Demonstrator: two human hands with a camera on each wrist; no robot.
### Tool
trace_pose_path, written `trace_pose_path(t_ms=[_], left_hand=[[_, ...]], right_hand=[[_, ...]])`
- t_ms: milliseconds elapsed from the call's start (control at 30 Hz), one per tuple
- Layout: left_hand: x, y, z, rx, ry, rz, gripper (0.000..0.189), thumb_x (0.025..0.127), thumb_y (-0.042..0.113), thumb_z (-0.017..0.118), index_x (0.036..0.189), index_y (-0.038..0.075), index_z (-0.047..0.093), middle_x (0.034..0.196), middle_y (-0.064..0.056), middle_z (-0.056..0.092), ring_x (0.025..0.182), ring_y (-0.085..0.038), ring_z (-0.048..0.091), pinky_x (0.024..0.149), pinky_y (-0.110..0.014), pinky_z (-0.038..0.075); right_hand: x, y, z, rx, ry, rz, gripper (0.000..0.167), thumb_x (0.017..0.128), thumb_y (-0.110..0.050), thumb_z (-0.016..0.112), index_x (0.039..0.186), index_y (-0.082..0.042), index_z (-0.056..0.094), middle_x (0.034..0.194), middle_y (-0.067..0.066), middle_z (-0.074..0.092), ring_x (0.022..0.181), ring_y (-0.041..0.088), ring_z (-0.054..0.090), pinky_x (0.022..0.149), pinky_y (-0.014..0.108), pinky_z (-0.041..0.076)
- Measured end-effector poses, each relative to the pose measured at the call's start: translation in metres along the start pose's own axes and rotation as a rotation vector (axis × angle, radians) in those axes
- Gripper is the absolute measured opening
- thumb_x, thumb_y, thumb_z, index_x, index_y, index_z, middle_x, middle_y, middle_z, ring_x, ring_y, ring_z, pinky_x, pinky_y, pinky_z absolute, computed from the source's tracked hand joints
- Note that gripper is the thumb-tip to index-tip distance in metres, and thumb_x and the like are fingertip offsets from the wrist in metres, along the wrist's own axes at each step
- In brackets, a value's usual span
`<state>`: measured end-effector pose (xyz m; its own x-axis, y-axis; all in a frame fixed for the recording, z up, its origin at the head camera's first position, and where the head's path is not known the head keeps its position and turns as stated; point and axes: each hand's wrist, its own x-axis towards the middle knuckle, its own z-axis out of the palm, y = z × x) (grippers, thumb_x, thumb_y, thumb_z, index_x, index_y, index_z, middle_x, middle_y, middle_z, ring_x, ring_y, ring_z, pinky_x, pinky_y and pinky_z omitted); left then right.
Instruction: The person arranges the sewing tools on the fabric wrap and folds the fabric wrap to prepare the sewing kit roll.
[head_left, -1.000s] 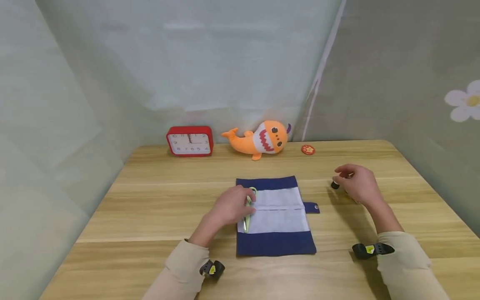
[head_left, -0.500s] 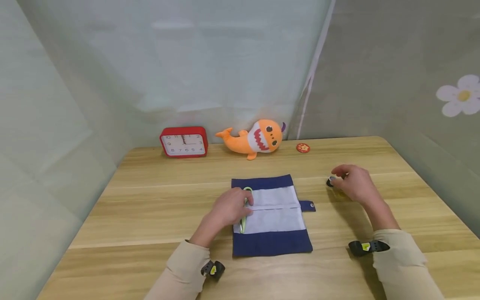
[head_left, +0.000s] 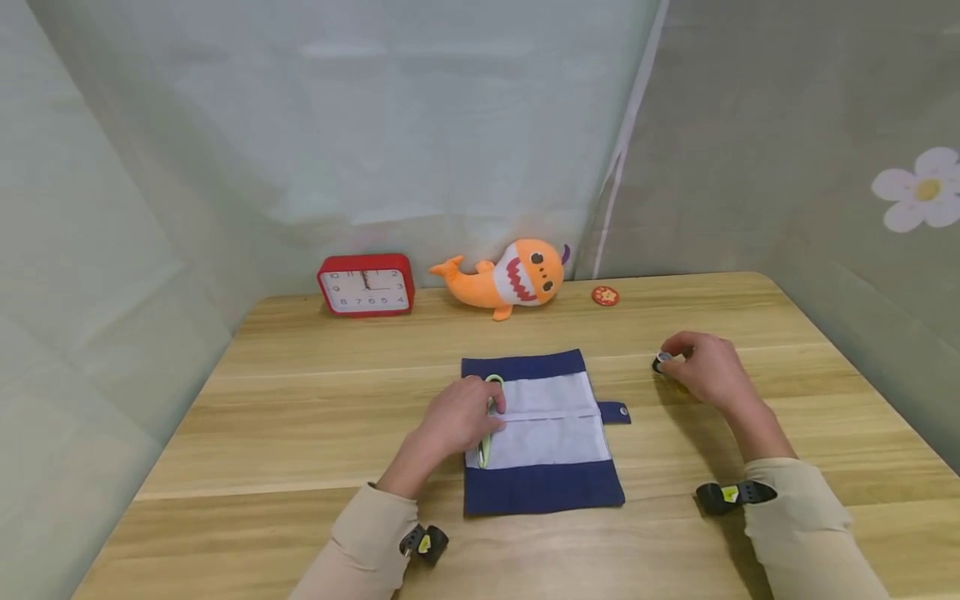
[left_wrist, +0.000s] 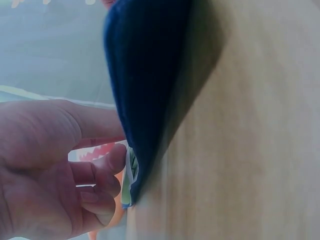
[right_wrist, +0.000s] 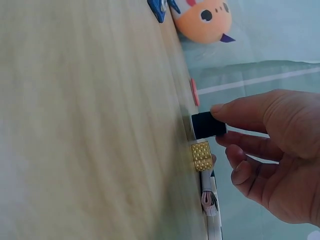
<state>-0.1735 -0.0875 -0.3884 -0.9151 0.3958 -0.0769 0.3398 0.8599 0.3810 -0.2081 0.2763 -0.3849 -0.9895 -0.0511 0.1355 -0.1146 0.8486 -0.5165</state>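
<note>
In the head view, an unfolded navy fabric case (head_left: 543,487) with a pale lining lies at the table's middle. Green-handled scissors (head_left: 484,452) lie along its left side. My left hand (head_left: 461,414) rests over the scissors' middle, finger and thumb apart; the contact is partly hidden. In the left wrist view, the case's navy edge (left_wrist: 145,75) covers the thumb tip. To the right, my right hand (head_left: 708,371) pinches a small spool of black thread (right_wrist: 209,125) between thumb and fingers. A gold dimpled thimble (right_wrist: 202,156) sits beside the spool in the right wrist view.
Past the thimble lies a folded pale strip (right_wrist: 208,200). Along the table's back stand a red clock (head_left: 366,285), an orange plush shark (head_left: 506,279) and a round red disc (head_left: 605,296). The case's snap tab (head_left: 615,412) points right. Fabric walls (head_left: 450,125) surround the table (head_left: 322,400).
My right thumb and fingers have closed onto the thread spool, now tipped so its pale end shows. My left hand stays over the scissors. The head view has shifted slightly.
</note>
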Motion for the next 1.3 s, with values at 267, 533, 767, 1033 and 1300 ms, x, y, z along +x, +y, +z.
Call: trace_pose_path(t_ms=[267, 533, 767, 1033, 1300], left_hand=[[-0.001, 0.001, -0.001, 0.009, 0.01, 0.019, 0.009, 0.093, 0.019, 0.082, 0.094, 0.015, 0.074, 0.09, -0.004, 0.065, 0.091, -0.022, 0.058, 0.08, -0.038, 0.05], [-0.003, 0.002, -0.001, 0.004, 0.014, 0.02, 0.008, 0.093, 0.018, 0.082, 0.093, 0.015, 0.074, 0.09, -0.003, 0.066, 0.09, -0.022, 0.058, 0.079, -0.037, 0.05], [-0.003, 0.002, -0.001, -0.013, 0.009, 0.016, 0.007, 0.094, 0.017, 0.08, 0.093, 0.014, 0.074, 0.091, -0.004, 0.066, 0.091, -0.022, 0.058, 0.081, -0.038, 0.051], [-0.002, 0.002, -0.001, -0.022, 0.008, 0.013, 0.005, 0.095, 0.016, 0.079, 0.094, 0.013, 0.076, 0.09, -0.002, 0.066, 0.089, -0.02, 0.057, 0.08, -0.037, 0.05], [-0.002, 0.003, -0.004, -0.025, -0.007, 0.014, 0.005, 0.097, 0.015, 0.076, 0.095, 0.01, 0.077, 0.088, -0.002, 0.067, 0.091, -0.02, 0.058, 0.084, -0.039, 0.051]], right_hand=[[0.001, -0.001, 0.003, -0.011, 0.013, -0.016, 0.021, 0.094, -0.014, 0.075, 0.108, 0.002, 0.075, 0.104, 0.023, 0.075, 0.082, 0.028, 0.064, 0.068, 0.032, 0.046], [-0.003, -0.017, -0.002, 0.047, 0.038, -0.014, 0.018, 0.098, -0.017, 0.074, 0.107, -0.002, 0.078, 0.098, 0.018, 0.076, 0.077, 0.024, 0.061, 0.063, 0.033, 0.047], [-0.003, -0.058, 0.0, 0.137, -0.01, -0.028, 0.017, 0.097, -0.018, 0.076, 0.107, -0.005, 0.08, 0.103, 0.015, 0.077, 0.085, 0.025, 0.063, 0.069, 0.032, 0.048], [0.007, -0.099, 0.025, 0.251, -0.146, -0.057, 0.014, 0.097, -0.019, 0.076, 0.103, -0.008, 0.08, 0.099, 0.01, 0.078, 0.083, 0.023, 0.07, 0.071, 0.032, 0.054], [0.012, -0.127, 0.059, 0.415, -0.326, -0.01, 0.007, 0.096, -0.014, 0.077, 0.1, -0.007, 0.078, 0.094, 0.01, 0.077, 0.075, 0.018, 0.069, 0.073, 0.037, 0.062]])
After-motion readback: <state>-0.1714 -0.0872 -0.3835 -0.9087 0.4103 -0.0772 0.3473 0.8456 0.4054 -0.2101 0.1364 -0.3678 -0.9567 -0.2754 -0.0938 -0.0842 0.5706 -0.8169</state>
